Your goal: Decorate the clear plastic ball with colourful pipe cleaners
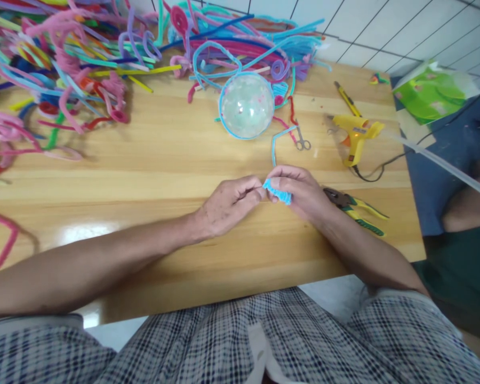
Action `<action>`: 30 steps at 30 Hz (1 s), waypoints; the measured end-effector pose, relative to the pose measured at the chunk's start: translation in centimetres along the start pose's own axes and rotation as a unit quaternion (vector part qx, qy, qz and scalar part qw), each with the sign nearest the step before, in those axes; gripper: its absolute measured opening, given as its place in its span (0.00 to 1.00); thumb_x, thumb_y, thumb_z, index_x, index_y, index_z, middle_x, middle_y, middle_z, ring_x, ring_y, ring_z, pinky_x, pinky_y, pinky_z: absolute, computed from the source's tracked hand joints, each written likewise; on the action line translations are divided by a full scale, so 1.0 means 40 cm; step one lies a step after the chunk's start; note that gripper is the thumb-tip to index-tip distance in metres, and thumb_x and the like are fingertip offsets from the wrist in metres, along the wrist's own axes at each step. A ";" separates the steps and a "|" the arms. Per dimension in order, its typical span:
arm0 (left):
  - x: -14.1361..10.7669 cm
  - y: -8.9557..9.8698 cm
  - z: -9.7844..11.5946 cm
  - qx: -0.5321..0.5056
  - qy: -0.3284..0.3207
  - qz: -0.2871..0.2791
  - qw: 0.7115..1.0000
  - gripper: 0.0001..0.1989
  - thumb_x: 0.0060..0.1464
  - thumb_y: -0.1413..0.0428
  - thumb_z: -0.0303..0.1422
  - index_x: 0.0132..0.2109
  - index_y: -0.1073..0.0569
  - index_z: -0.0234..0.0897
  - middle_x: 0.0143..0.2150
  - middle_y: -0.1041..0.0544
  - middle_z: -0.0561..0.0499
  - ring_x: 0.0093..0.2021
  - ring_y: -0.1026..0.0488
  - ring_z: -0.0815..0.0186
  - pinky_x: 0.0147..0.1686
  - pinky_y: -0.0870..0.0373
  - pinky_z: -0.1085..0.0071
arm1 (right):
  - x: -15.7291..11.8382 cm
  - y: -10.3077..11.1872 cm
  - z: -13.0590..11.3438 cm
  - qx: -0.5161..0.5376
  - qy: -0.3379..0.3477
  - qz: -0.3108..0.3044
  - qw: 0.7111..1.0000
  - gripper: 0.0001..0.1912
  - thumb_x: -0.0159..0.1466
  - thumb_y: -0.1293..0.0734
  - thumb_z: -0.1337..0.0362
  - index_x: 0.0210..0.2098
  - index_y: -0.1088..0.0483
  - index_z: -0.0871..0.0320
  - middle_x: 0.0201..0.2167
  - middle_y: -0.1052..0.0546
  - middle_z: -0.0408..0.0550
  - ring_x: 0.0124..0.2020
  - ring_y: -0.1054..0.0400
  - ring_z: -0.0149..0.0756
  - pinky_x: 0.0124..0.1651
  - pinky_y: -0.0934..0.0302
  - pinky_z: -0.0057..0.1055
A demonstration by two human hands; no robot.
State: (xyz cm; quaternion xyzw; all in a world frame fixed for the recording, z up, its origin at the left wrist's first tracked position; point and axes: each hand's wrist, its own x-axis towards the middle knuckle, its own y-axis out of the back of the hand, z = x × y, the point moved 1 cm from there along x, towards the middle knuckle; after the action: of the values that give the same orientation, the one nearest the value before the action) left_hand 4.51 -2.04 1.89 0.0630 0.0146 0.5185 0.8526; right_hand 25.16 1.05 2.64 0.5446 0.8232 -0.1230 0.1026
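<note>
My right hand (300,188) is closed around a bright blue pipe cleaner (280,193) bent into a tight zigzag. My left hand (236,205) pinches the left end of that piece between thumb and forefinger. The fingertips of both hands almost meet over the wooden table, and what lies under my right fingers is hidden. A longer light blue strip (273,149) runs up from just behind my right hand toward the scissors (302,140). Pliers (354,209) with yellow and green handles lie beside my right forearm.
Beyond my hands stands a clear bowl (247,106) with a blue rim. Tangled pipe cleaners (76,58) cover the back left. On the right are a yellow glue gun (358,133) with a cord, a cutter knife (347,98) and a green bag (430,93). Another person's arm (470,205) shows at far right.
</note>
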 end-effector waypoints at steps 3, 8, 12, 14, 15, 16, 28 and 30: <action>0.003 0.002 -0.003 -0.040 0.031 0.012 0.999 0.10 0.67 0.44 0.39 0.38 0.26 0.39 0.29 0.29 0.57 0.30 0.35 0.70 0.31 0.38 0.72 | -0.002 0.007 0.004 -0.069 0.053 -0.012 0.996 0.11 0.64 0.22 0.55 0.39 0.23 0.54 0.26 0.24 0.37 0.24 0.33 0.28 0.28 0.38 0.27; 0.016 0.003 -0.011 -0.140 0.089 0.045 0.985 0.10 0.61 0.41 0.38 0.33 0.29 0.39 0.26 0.30 0.57 0.24 0.39 0.72 0.24 0.42 0.74 | -0.020 0.018 0.014 -0.366 0.342 0.063 0.863 0.13 0.70 0.24 0.56 0.51 0.24 0.50 0.47 0.15 0.49 0.47 0.19 0.44 0.51 0.23 0.44; 0.021 0.000 -0.013 -0.186 0.102 0.057 0.976 0.11 0.60 0.38 0.38 0.33 0.28 0.39 0.26 0.30 0.57 0.21 0.41 0.75 0.20 0.44 0.75 | -0.027 0.017 0.031 -0.521 0.463 0.092 0.711 0.15 0.72 0.26 0.63 0.57 0.24 0.48 0.52 0.12 0.52 0.51 0.17 0.49 0.54 0.24 0.48; 0.023 -0.001 -0.012 -0.197 0.112 0.056 0.972 0.11 0.60 0.37 0.38 0.33 0.28 0.39 0.25 0.30 0.57 0.20 0.41 0.75 0.19 0.45 0.75 | -0.025 0.018 0.036 -0.532 0.460 0.101 0.704 0.13 0.73 0.26 0.64 0.56 0.22 0.48 0.51 0.11 0.51 0.50 0.16 0.49 0.54 0.24 0.48; 0.025 -0.001 -0.012 -0.204 0.120 0.059 0.970 0.10 0.60 0.37 0.37 0.33 0.28 0.38 0.26 0.30 0.57 0.19 0.40 0.76 0.18 0.44 0.75 | -0.023 0.018 0.037 -0.531 0.449 0.100 0.712 0.12 0.73 0.27 0.64 0.55 0.22 0.48 0.51 0.11 0.51 0.51 0.16 0.50 0.54 0.24 0.48; 0.026 0.000 -0.011 -0.212 0.129 0.062 0.967 0.08 0.59 0.37 0.36 0.34 0.27 0.38 0.26 0.29 0.57 0.19 0.40 0.76 0.18 0.44 0.75 | -0.022 0.018 0.038 -0.529 0.436 0.097 0.722 0.11 0.73 0.28 0.64 0.54 0.21 0.48 0.51 0.11 0.51 0.51 0.16 0.50 0.55 0.24 0.49; 0.016 -0.002 -0.030 -0.145 0.045 0.035 0.988 0.09 0.62 0.35 0.38 0.40 0.24 0.38 0.31 0.27 0.56 0.27 0.35 0.73 0.27 0.36 0.75 | -0.004 0.016 0.002 -0.136 0.089 0.078 0.984 0.11 0.65 0.22 0.53 0.35 0.19 0.53 0.28 0.17 0.43 0.27 0.27 0.34 0.32 0.30 0.32; 0.014 -0.004 -0.031 -0.127 0.036 0.031 0.991 0.09 0.63 0.36 0.38 0.40 0.24 0.38 0.31 0.27 0.56 0.28 0.35 0.72 0.27 0.36 0.75 | 0.009 0.014 -0.002 -0.006 -0.005 0.016 1.000 0.15 0.59 0.18 0.52 0.35 0.21 0.54 0.26 0.20 0.41 0.25 0.30 0.31 0.29 0.33 0.30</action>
State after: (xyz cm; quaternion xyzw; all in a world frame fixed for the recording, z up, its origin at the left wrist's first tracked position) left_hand 4.81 -1.52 0.66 -0.0640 -0.0230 0.5440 0.8363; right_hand 25.55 1.59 2.56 0.5566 0.8146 -0.1193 0.1117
